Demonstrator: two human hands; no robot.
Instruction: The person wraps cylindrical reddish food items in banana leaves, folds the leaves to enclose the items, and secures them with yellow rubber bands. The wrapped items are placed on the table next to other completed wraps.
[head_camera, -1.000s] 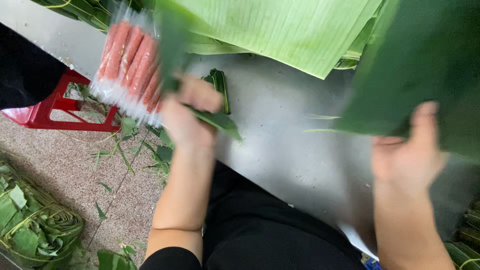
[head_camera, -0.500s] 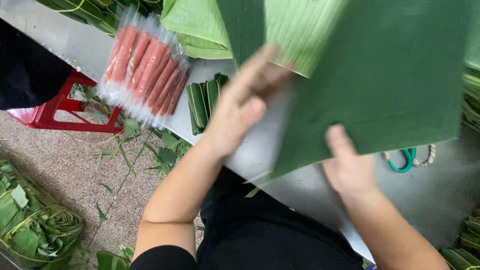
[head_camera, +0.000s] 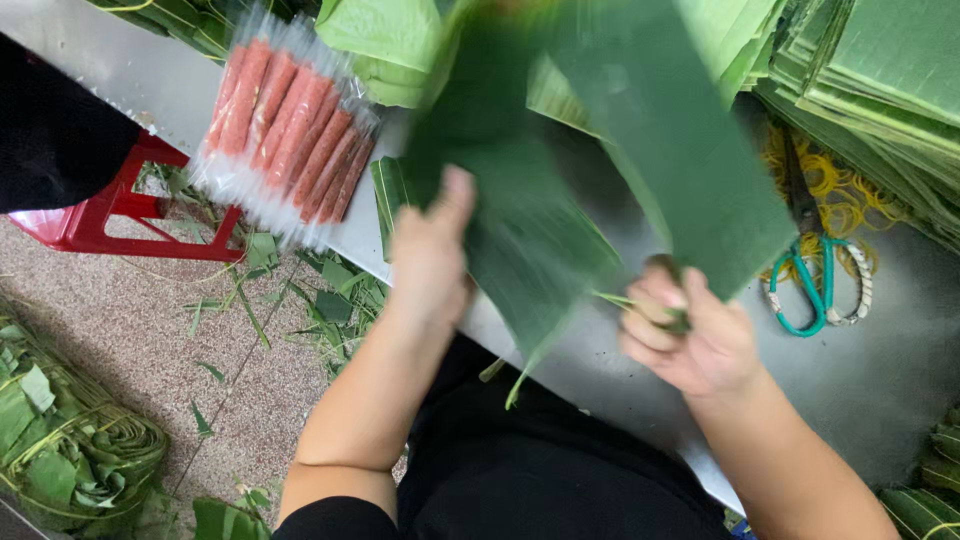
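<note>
A large dark green leaf (head_camera: 560, 200), blurred, hangs over the middle of the steel table (head_camera: 880, 380), its lower tip pointing toward 6 o'clock. The left hand (head_camera: 430, 265) lies against the leaf's left edge at about 9 o'clock, fingers stretched out flat on it and pointing to 12 o'clock. The right hand (head_camera: 690, 335) sits at about 4 o'clock from the leaf's middle, fingers curled shut around the leaf's lower right corner. At 10 o'clock from the leaf, just beside it, a clear packet of red sausages (head_camera: 290, 135) lies at the table's edge. A small folded strip of leaf (head_camera: 388, 200) rests between the packet and the left hand. At 3 o'clock, near the right hand, scissors with teal handles (head_camera: 815, 270) lie on a scatter of yellow rubber bands (head_camera: 850, 190). Stacks of cut leaves (head_camera: 880, 70) fill the 2 o'clock corner. Off the table at 9 o'clock stands a red stool (head_camera: 110, 215), and at 8 o'clock a rolled bundle of leaves (head_camera: 70, 450) lies on the speckled floor (head_camera: 130, 330) among green scraps.
</note>
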